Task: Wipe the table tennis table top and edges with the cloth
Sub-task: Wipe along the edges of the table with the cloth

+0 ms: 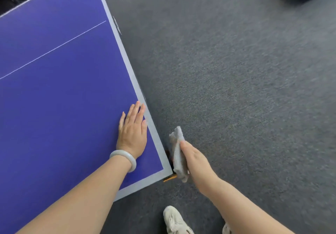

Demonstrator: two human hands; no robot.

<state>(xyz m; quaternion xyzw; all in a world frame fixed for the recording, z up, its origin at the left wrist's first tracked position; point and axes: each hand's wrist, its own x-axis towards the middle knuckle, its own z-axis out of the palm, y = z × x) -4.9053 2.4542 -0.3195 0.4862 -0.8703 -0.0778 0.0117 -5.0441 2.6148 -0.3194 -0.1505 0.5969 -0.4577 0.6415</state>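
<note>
1. The blue table tennis table with a pale grey border [63, 92] is standing on dark grey carpet [236, 70]; a thin white line is crossing its top.
2. The left hand [132, 132], with a pale round bangle [124, 159] on the wrist, is lying flat on the top near the corner, fingers straight and together.
3. The right hand [195, 159] is gripping a crumpled light grey cloth [179, 153], fingers curled around it.
4. The cloth is hanging just beside the table's side edge, near the corner; I cannot tell if it is touching.
5. A pale shoe [175, 220] is showing below, on the carpet.
</note>
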